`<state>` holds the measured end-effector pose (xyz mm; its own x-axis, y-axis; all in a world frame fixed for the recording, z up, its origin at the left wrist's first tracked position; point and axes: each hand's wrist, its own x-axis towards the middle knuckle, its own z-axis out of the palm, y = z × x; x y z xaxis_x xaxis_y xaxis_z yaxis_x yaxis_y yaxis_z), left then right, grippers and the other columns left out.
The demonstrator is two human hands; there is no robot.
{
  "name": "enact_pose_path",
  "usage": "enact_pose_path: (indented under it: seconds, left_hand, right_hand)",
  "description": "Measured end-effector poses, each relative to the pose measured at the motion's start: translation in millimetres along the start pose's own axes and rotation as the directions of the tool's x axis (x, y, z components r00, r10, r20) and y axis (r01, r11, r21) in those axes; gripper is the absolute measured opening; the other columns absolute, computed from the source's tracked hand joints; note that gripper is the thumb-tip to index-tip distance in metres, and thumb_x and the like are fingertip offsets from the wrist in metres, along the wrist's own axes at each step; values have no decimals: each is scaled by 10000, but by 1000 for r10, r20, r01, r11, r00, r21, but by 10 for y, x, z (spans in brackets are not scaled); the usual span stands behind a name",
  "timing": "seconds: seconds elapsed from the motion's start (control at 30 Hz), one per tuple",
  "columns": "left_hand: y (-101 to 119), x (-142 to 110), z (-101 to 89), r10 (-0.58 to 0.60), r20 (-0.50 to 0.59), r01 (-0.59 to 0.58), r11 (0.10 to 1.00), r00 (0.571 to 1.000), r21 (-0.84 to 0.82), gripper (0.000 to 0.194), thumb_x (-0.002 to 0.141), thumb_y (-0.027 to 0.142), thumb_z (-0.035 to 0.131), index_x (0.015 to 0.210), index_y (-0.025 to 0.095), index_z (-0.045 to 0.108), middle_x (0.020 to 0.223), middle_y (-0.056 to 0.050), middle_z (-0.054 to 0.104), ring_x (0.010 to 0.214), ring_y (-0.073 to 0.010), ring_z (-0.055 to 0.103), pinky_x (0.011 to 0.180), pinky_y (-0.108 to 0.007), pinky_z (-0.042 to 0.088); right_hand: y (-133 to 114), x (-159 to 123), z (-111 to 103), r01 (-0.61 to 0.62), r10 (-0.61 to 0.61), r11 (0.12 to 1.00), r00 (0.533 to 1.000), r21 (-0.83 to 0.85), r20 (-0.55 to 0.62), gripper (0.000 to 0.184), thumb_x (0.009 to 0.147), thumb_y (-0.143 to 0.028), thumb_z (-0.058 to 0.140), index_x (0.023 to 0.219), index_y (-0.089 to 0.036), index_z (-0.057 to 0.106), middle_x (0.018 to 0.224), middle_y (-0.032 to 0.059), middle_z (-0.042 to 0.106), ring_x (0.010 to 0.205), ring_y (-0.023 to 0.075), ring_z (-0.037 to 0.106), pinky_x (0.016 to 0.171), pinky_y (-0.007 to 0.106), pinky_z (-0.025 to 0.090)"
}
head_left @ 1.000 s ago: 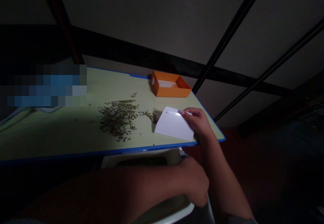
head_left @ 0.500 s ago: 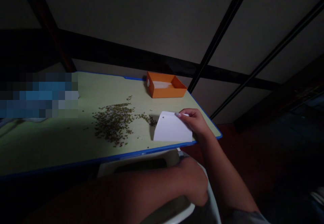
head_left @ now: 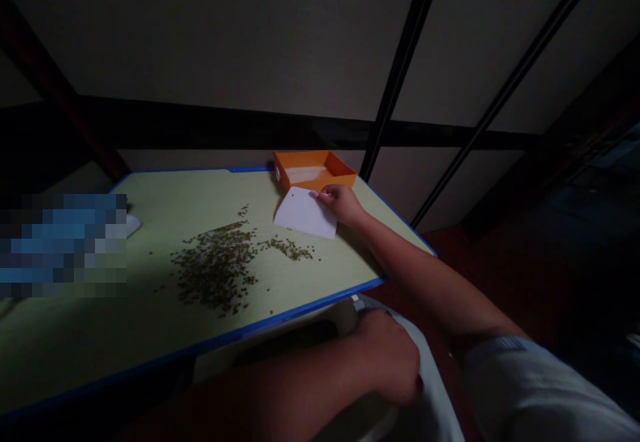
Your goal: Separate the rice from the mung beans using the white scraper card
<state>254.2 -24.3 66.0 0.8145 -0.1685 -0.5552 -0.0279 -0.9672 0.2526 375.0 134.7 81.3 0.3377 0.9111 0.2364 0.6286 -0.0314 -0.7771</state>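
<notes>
My right hand (head_left: 340,203) is closed on the top right corner of a white plastic scraper (head_left: 307,214), a flat, flared sheet with a small hole. The scraper is tilted, just in front of an orange open box (head_left: 320,179) with pale stuff inside. A thin trail of small greenish-brown grains (head_left: 289,249) lies below the scraper. Further left spreads a larger patch of the same grains (head_left: 217,265). My left hand (head_left: 390,359) is low, below the table's front edge, its fingers curled; what they hold, if anything, is hidden.
The pale table (head_left: 165,209) has a blue rim. A blurred-out blue patch (head_left: 65,242) with a white piece beside it covers its left end. Behind stands a panelled wall (head_left: 240,49) with dark strips. Something whitish (head_left: 430,375) lies beneath my left hand.
My right hand has carried the scraper away from the front edge toward the orange box, uncovering the end of the grain trail. The camera view has shifted a little. My left hand stays low.
</notes>
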Motion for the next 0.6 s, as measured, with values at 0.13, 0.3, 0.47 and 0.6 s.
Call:
enact_pose_path:
  seconds: [0.13, 0.3, 0.47, 0.6]
  left_hand:
    - [-38, 42, 71, 15, -6, -16, 1000, 1000, -10, 388, 965, 453, 502, 1188, 144, 575, 1166, -108, 592, 1250, -245, 553, 1149, -559, 552]
    - [-109, 78, 149, 46, -83, -49, 998, 995, -32, 373, 960, 447, 527, 1164, 141, 588, 1137, -102, 605, 1228, -240, 569, 1120, -541, 574]
    - [-90, -47, 163, 30, -123, -31, 1000, 992, -4, 242, 973, 313, 491, 1050, 141, 643, 1013, -73, 643, 1148, -225, 617, 1171, -602, 521]
    - [-59, -112, 222, -90, -198, 86, 996, 976, -25, 370, 991, 429, 430, 1046, 144, 659, 1037, -85, 659, 1135, -214, 633, 1214, -595, 489]
  right_hand:
    - [-78, -76, 108, 75, -85, 992, 992, 99, 92, 405, 848, -500, 733, 648, -174, 601, 620, -27, 540, 596, 106, 445, 575, 277, 308]
    - [-128, -220, 120, 111, -141, 976, 978, 185, 155, 456, 791, -576, 754, 614, -185, 598, 596, -26, 524, 584, 103, 416, 569, 278, 289]
    - [-153, -231, 70, 121, -163, 964, 972, 238, 167, 483, 772, -625, 749, 618, -194, 595, 599, -29, 511, 582, 102, 407, 550, 273, 285]
    - [-90, -127, -118, 122, -167, 956, 974, 266, 154, 477, 803, -626, 719, 636, -200, 584, 617, -28, 505, 575, 97, 392, 527, 269, 263]
